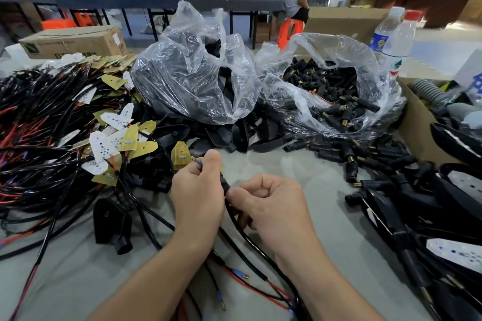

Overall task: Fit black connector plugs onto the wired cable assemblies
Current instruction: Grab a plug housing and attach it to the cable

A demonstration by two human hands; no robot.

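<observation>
Head: table (307, 180) between cable heap (39, 138), plugs (365, 161)

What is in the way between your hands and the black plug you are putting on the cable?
Nothing visible. The left hand already grips the black connector plug, and the right hand pinches the black cable right beside it. The fingers hide the joint itself.

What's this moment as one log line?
left hand: pinches wire end | right hand: grips black cable | black plug: between hands
</observation>
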